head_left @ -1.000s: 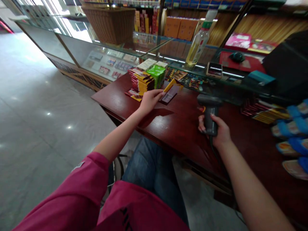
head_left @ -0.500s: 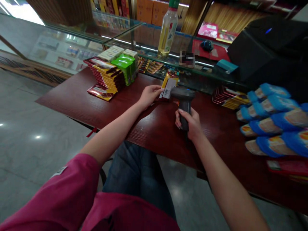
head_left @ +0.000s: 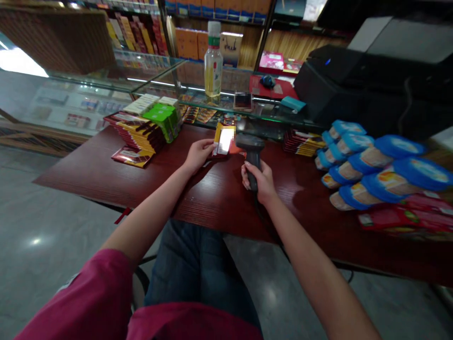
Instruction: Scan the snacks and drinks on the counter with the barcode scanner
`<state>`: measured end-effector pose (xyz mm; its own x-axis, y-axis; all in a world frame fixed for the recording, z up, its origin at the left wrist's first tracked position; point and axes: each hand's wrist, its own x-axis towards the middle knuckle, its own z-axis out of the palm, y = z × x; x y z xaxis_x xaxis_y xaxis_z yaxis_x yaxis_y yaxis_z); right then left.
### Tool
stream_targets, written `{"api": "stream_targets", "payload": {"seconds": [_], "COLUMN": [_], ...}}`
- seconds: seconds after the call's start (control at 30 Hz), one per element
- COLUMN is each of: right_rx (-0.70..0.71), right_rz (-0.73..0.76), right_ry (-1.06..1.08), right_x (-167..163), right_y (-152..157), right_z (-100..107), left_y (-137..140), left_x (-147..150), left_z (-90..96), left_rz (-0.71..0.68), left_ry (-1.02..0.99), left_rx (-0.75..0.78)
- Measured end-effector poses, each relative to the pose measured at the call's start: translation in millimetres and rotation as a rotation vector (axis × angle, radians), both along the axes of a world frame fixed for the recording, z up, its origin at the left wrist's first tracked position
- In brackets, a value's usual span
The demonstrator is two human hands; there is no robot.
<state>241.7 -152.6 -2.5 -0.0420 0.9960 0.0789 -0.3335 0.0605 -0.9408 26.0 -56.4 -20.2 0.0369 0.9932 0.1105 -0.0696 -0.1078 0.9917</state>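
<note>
My left hand (head_left: pixel 200 155) pinches a chocolate bar (head_left: pixel 223 142) in a yellow and dark red wrapper, tilted up over the table. A bright patch of light lies on its pale label. My right hand (head_left: pixel 259 178) is wrapped round the handle of a black barcode scanner (head_left: pixel 250 146), whose head points left at the bar, a short gap apart. To the left stands a stack of similar chocolate bars (head_left: pixel 138 134), with one bar (head_left: pixel 132 156) lying at its foot. Another pile of bars (head_left: pixel 300 142) sits right of the scanner.
Green packs (head_left: pixel 163 120) stand behind the left stack. Tubs with blue lids (head_left: pixel 368 177) and red packets (head_left: pixel 399 217) crowd the right of the dark red table (head_left: pixel 212 198). A bottle (head_left: pixel 213 66) stands on the glass counter, near a black machine (head_left: pixel 339 89).
The view has shifted, so the scene sits further left and lower. The bar's label is now brightly lit. Both hands keep their holds.
</note>
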Motion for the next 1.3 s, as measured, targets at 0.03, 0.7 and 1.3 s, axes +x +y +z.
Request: {"api": "stream_targets", "payload": {"seconds": [0.03, 0.7, 1.3], "right_rx": [0.01, 0.314, 0.218], "right_rz": [-0.043, -1.061, -0.932], "right_ry": [0.02, -0.656, -0.464], "right_x": [5.2, 139.2, 136.3], "right_y": [1.8, -3.5, 10.2], "right_z": [0.3, -25.1, -27.1], "left_y": [-1.5, 19.0, 34.3], "left_x": [1.8, 246.0, 264.7], "left_z": [0.8, 79.9, 24.4], "left_rz": [-0.014, -0.264, -0.236], "left_ry": [-0.001, 1.336, 1.143], "left_rx": [-0.016, 0.989, 0.953]}}
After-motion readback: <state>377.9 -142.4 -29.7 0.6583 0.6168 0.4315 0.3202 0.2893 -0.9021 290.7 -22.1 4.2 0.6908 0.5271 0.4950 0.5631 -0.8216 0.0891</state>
